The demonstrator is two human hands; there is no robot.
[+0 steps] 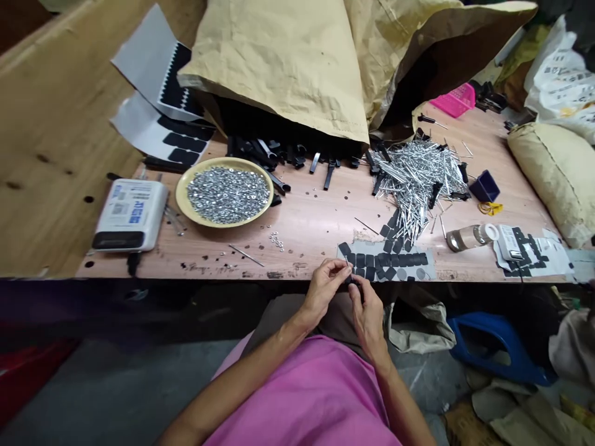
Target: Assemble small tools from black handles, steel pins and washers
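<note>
My left hand (323, 291) pinches a thin metal pin (348, 265) at the table's front edge. My right hand (367, 319) holds a small black piece (352, 280) against the pin's lower end, partly hidden by my fingers. Just beyond them lies a backing sheet (385, 265) carrying several black adhesive pads. A heap of loose metal pins (413, 179) sits farther back, mixed with black parts. To its left, a yellow plate (224, 214) holds many small metal washers. Black plastic parts (283, 155) are scattered behind it.
Large brown paper sacks (279, 68) lie along the back of the wooden table (302, 248). A white boxy device (130, 214) stands at left. At right are a dark blue box (484, 187), a bottle (469, 238) and more pad sheets (530, 254).
</note>
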